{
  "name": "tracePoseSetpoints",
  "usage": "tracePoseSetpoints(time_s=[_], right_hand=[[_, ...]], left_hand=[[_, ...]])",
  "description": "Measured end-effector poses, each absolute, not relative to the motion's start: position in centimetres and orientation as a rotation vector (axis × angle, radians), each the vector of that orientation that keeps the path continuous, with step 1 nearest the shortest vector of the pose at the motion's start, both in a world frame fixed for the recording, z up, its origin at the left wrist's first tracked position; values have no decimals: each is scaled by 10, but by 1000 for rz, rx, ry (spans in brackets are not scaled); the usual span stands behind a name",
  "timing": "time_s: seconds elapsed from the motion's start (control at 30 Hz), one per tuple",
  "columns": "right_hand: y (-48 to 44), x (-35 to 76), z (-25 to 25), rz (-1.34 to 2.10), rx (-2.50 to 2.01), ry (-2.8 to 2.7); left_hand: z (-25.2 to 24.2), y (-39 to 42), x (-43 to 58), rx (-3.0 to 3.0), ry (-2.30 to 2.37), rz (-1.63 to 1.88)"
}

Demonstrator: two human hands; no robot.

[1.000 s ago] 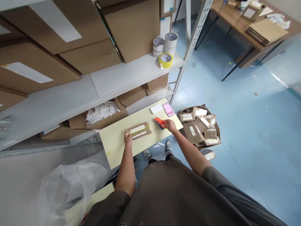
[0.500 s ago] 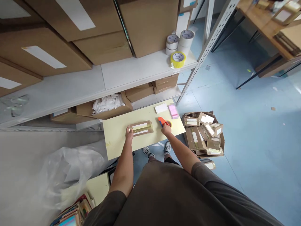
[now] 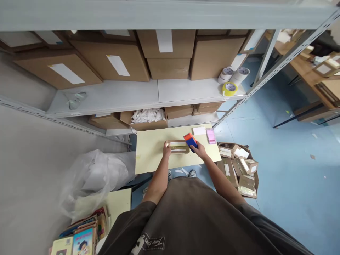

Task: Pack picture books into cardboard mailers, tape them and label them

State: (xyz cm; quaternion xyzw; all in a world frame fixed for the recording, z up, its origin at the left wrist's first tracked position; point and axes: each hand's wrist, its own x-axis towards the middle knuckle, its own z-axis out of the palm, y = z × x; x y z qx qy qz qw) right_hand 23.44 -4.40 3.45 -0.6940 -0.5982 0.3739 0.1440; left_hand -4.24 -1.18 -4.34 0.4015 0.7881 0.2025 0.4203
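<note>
A small cardboard box (image 3: 183,150) with white labels and clear tape lies on the pale yellow table (image 3: 148,156). My left hand (image 3: 166,149) is closed around its left end. In my right hand (image 3: 200,151) is an orange and blue tape dispenser (image 3: 190,140), tilted at the right end of the box; whether it touches the box I cannot tell. Behind it on the table lie a white stack of slips (image 3: 199,130) and a pink blurred item (image 3: 210,136).
A large carton (image 3: 220,166) of small taped boxes stands on the floor at right. Behind the table, a shelf (image 3: 138,92) bears cartons and tape rolls (image 3: 229,89). A clear plastic bag (image 3: 98,173) and a stack of books (image 3: 82,241) are at left.
The camera view has shifted, showing more of the shelving. My right hand has lifted and turned the tape dispenser and brought it to the box's right end. My left hand stays on the box.
</note>
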Motion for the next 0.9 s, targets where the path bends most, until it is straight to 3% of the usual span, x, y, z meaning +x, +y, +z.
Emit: tracePoseSetpoints(time_s=[0.27,0.37,0.47,0.6,0.9], right_hand=[[-6,189,69,1267,-1746,-2087],[-2,192,63,1285,-1782,-2086],[-2,196,56,1315,-1755,-2043],[-4,200,50,1341,-1761,-1974],[-10,201,42,1385,-1662,-1866]], left_hand=[[-41,-18,-66,1015,1928,487],[-34,-22,-79,1118,1950,688],[-25,-18,-82,1117,1649,866],[-18,-9,-70,898,1234,813],[-17,-7,-53,676,1117,924]])
